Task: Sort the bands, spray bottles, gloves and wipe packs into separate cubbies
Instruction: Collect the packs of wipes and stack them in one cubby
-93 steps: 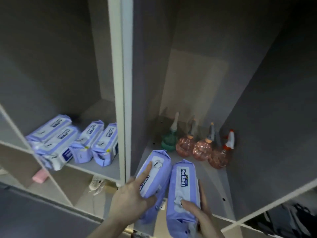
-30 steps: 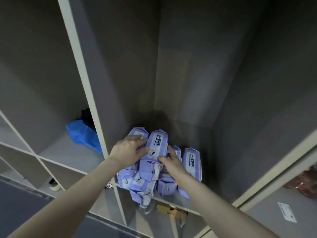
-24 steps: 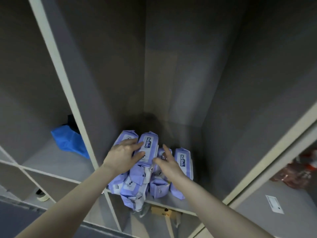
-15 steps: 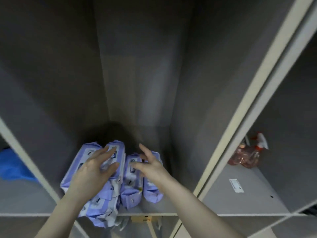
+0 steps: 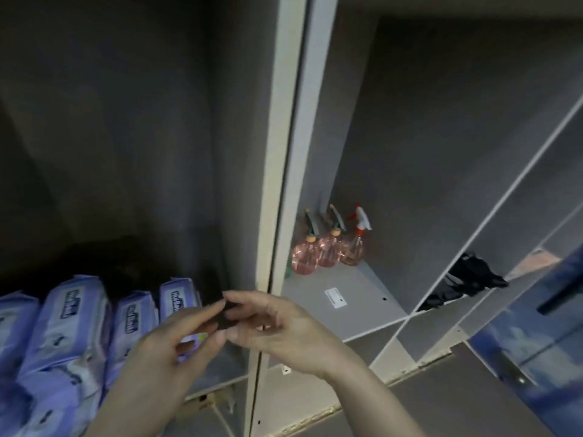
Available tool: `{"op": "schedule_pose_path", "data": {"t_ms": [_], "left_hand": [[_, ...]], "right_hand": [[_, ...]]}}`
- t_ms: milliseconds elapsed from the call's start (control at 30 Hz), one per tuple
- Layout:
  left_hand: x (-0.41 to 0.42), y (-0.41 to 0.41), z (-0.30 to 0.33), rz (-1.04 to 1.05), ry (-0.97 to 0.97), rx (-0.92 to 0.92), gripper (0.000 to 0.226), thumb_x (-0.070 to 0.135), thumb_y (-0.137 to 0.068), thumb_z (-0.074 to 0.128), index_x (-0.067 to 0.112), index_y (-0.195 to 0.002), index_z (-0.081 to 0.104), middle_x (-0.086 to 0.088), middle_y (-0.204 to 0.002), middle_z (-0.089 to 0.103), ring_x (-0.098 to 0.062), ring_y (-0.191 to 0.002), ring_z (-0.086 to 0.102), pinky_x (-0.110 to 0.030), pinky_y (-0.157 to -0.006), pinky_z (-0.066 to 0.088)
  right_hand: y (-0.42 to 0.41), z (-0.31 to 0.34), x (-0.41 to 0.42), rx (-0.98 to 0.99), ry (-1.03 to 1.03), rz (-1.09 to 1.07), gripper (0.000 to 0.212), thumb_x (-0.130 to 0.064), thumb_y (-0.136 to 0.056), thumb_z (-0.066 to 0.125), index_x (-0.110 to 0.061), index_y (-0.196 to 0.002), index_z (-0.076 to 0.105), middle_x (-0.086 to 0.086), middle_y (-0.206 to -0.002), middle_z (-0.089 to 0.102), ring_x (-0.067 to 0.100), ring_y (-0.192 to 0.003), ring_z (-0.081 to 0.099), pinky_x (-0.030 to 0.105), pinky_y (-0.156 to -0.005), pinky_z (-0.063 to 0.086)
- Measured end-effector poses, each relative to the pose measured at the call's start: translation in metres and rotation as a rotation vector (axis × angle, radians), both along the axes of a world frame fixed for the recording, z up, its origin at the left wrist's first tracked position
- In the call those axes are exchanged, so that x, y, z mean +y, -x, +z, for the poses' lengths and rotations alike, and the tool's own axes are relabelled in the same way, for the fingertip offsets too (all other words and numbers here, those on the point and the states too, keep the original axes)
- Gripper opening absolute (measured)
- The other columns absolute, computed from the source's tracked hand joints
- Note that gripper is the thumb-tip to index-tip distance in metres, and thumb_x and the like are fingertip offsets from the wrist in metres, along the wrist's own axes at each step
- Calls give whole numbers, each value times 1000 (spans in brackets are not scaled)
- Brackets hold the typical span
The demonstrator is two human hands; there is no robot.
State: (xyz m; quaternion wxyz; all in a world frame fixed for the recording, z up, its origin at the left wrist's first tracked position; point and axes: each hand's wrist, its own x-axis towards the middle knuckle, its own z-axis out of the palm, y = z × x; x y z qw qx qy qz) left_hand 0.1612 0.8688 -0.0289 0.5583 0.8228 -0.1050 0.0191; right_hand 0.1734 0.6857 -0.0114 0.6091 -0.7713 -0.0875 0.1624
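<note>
Bare fingers first: left hand point(image 5: 170, 345) and right hand point(image 5: 284, 335) are both empty, fingers loosely bent and apart, tips nearly meeting in front of the shelf edge. Neither grips anything. Left hand hangs just in front of the wipe packs point(image 5: 75, 323); right hand is in front of the pale divider point(image 5: 277, 184). Both forearms rise from the bottom of the view.

Wipe packs: purple, lying side by side in the left cubby. Spray bottles point(image 5: 328, 247): three pink ones visible, upright at the back of the middle cubby. Dark cloth point(image 5: 467, 282), possibly gloves, drapes in the cubby to the right; cannot tell for certain.

Judgement: wipe packs look sorted. Next move calls for finding the remaining stray items, likely bands or gloves.
</note>
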Motion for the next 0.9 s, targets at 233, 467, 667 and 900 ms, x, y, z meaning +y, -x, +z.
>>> {"op": "schedule_pose_path", "data": {"t_ms": [233,467,667,900], "left_hand": [[-93,11,-8,-122,-5,-28,44,32,-75,78,67,-95,60,28,-103,64,6,-92,65,-14,-78,53],[-215,33,-17,-169,-4,-70,40,67,-55,64,74,-93,55,36,-102,61,13,-89,63,-5,-79,49],[-319,49,-23,-273,17,-80,31,59,-71,65,74,-95,53,40,-111,56,11,-99,60,-7,-85,46],[-409,46,-38,-352,-141,-113,47,67,-63,50,80,-106,38,44,-124,42,19,-110,49,-16,-93,44]], "right_hand": [[35,-1,-91,-13,58,-98,51,-21,-85,70,-30,-132,51,-7,-111,60,4,-101,58,19,-90,47],[75,-5,-207,-24,70,-218,49,-20,-84,71,-29,-129,55,0,-117,61,8,-100,60,24,-95,48],[105,-10,-309,-52,89,-287,46,-21,-87,68,-31,-130,54,0,-118,62,6,-104,60,11,-87,44],[125,-21,-392,-32,106,-405,47,-23,-87,67,-37,-129,53,-6,-107,64,1,-95,62,13,-85,47]]}}
